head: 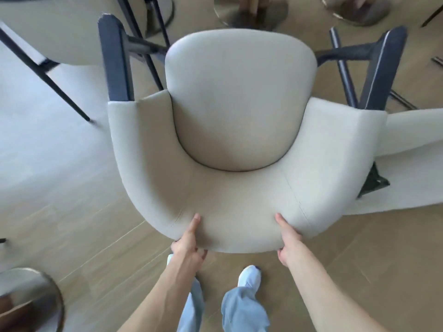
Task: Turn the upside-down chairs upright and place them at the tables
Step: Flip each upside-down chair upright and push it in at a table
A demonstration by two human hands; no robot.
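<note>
A cream upholstered armchair with dark blue legs stands upright right in front of me, its seat facing up and its curved backrest nearest my body. My left hand grips the top edge of the backrest on the left, thumb lying over the cushion and fingers curled underneath. My right hand grips the same edge on the right in the same way. The chair's two front legs stick out at the far corners; the rear legs are hidden below the seat.
Another cream chair lies close on the right, touching or nearly touching the one I hold. A third cream chair stands at the far left. Round metal table bases sit ahead, far right and near left. Wooden floor below my feet.
</note>
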